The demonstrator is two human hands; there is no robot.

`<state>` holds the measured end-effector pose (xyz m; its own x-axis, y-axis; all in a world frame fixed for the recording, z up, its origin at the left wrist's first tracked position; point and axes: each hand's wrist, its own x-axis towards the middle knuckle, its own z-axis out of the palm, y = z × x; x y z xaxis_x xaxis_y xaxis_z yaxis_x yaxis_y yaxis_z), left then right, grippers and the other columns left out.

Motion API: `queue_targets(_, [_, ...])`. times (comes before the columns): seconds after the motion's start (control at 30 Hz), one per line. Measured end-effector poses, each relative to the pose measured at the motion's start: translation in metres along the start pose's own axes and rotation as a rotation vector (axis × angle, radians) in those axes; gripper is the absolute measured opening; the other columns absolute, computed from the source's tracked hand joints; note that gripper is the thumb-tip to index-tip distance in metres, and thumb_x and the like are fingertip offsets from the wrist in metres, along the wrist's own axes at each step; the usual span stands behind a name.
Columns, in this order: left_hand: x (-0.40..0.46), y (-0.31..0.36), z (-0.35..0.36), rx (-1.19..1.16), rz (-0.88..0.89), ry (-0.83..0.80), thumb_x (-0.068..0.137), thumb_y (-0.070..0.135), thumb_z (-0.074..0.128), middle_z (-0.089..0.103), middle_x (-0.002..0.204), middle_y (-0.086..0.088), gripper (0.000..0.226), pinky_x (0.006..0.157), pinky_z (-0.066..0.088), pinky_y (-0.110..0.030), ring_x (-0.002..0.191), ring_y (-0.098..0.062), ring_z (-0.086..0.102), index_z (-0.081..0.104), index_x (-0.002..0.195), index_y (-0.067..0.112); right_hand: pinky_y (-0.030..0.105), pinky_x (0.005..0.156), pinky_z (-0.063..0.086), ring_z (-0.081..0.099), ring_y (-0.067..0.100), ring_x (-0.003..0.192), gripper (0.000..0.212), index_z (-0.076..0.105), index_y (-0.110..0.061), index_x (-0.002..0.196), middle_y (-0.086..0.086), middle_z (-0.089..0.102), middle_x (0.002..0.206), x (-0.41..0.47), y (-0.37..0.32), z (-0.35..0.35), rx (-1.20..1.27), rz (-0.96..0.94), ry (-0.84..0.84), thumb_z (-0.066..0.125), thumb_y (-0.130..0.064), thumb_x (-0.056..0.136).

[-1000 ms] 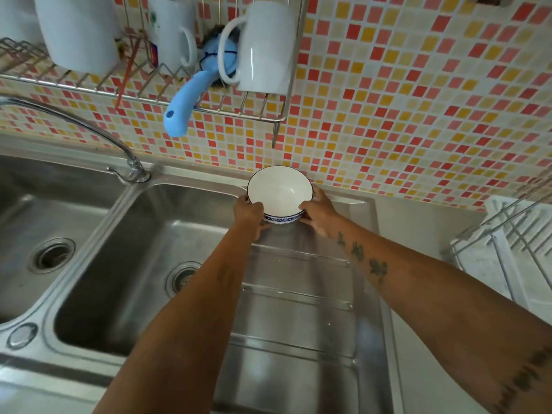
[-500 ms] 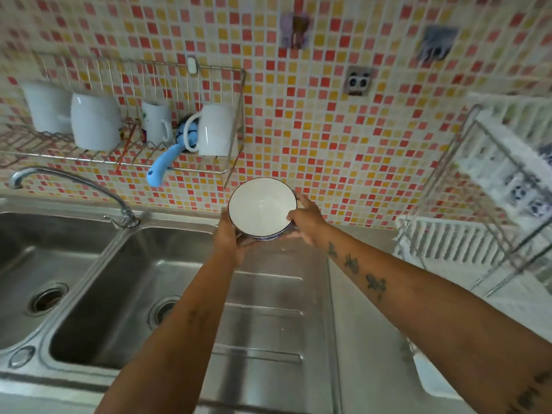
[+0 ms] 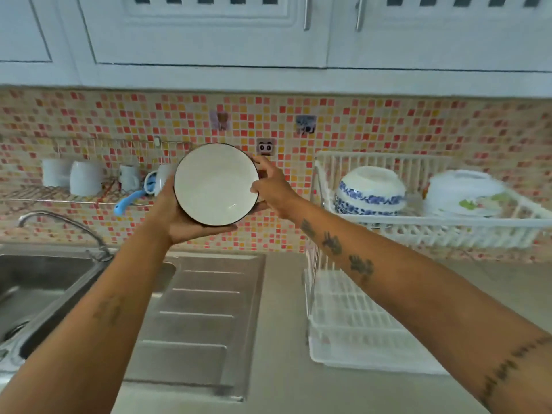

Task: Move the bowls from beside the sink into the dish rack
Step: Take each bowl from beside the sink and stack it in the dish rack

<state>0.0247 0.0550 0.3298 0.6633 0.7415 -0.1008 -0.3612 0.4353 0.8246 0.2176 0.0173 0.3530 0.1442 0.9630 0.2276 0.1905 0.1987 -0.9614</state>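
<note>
I hold a white bowl with a dark rim [image 3: 215, 183] in the air in front of the tiled wall, tilted so its inside faces me. My left hand [image 3: 182, 222] cups it from below and behind. My right hand [image 3: 273, 188] grips its right edge. The white two-tier dish rack [image 3: 433, 224] stands to the right. Its upper tier holds an upturned blue-patterned bowl [image 3: 369, 189] and a white bowl with green print [image 3: 463, 189]. The lower tier [image 3: 352, 321] holds nothing that I can see.
A steel drainboard [image 3: 203, 309] lies below the bowl, with the sink basin [image 3: 35, 285] and tap [image 3: 62, 225] to the left. A wire wall shelf [image 3: 44, 194] carries white mugs [image 3: 85, 177] and a blue-handled tool [image 3: 128, 201]. White cupboards [image 3: 209, 34] hang overhead.
Both hands have lifted the bowl from the drainboard up in front of the wall and a little to the right. My view has risen, and the dish rack with its bowls has come into sight.
</note>
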Motion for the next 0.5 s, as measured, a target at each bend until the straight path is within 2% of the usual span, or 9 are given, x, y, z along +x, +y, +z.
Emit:
queue_targets(0.1, [-0.007,-0.003,0.042,0.023,-0.020,-0.056,0.078,0.077,0.047,0.066,0.125,-0.020,0.071,0.094,0.046,-0.066,0.113,-0.049,0.061,0.062,0.125,0.025,0.061,0.078,0.056,0.049,0.036,0.118,0.073,0.041,-0.026,0.140,0.006,0.049,0.128,-0.028,-0.016,-0.040,-0.002,-0.069,0.020,0.044,0.015,0.079])
queue_targets(0.17, [-0.005,-0.003,0.070,0.058,-0.012,-0.054,0.075,0.076,0.051,0.065,0.127,-0.020,0.073,0.097,0.044,-0.065,0.114,-0.048,0.061,0.061,0.127,0.026,0.057,0.071,0.059,0.050,0.033,0.114,0.074,0.041,-0.028,0.139,0.004,0.050,0.125,-0.039,-0.023,-0.063,0.032,-0.087,0.066,0.044,0.015,0.080])
queue_targets(0.23, [0.001,-0.009,0.105,0.105,0.024,-0.068,0.074,0.079,0.049,0.062,0.132,-0.018,0.076,0.101,0.041,-0.066,0.118,-0.047,0.058,0.062,0.127,0.025,0.055,0.072,0.059,0.053,0.033,0.113,0.069,0.043,-0.029,0.138,0.001,0.054,0.122,-0.051,-0.030,-0.093,0.040,-0.146,0.138,0.047,0.012,0.081])
queue_targets(0.33, [0.014,-0.019,0.151,0.144,0.092,-0.079,0.079,0.078,0.043,0.063,0.124,-0.017,0.073,0.097,0.046,-0.062,0.115,-0.043,0.059,0.064,0.116,0.019,0.049,0.076,0.058,0.057,0.031,0.112,0.044,0.051,-0.031,0.125,0.002,0.057,0.124,-0.064,-0.045,-0.134,0.085,-0.200,0.225,0.052,-0.007,0.089])
queue_targets(0.4, [0.026,-0.027,0.177,0.189,0.096,-0.129,0.079,0.077,0.045,0.063,0.125,-0.016,0.072,0.097,0.047,-0.060,0.115,-0.040,0.060,0.063,0.119,0.019,0.041,0.079,0.053,0.057,0.026,0.111,0.027,0.056,-0.027,0.120,0.000,0.059,0.121,-0.072,-0.056,-0.161,0.106,-0.156,0.260,0.050,-0.025,0.093])
queue_targets(0.43, [0.033,-0.032,0.188,0.229,0.121,-0.121,0.079,0.075,0.047,0.063,0.126,-0.014,0.071,0.096,0.048,-0.059,0.114,-0.038,0.061,0.063,0.122,0.021,0.041,0.085,0.048,0.056,0.023,0.113,0.031,0.057,-0.023,0.121,-0.002,0.061,0.120,-0.075,-0.058,-0.177,0.113,-0.130,0.263,0.047,-0.033,0.094])
queue_targets(0.5, [0.054,-0.043,0.218,0.366,0.193,-0.105,0.083,0.071,0.048,0.068,0.118,-0.009,0.060,0.089,0.055,-0.050,0.104,-0.031,0.065,0.064,0.118,0.025,0.045,0.098,0.038,0.050,0.020,0.125,0.042,0.057,-0.020,0.128,-0.004,0.057,0.133,-0.083,-0.059,-0.219,0.060,-0.116,0.324,0.040,-0.042,0.097])
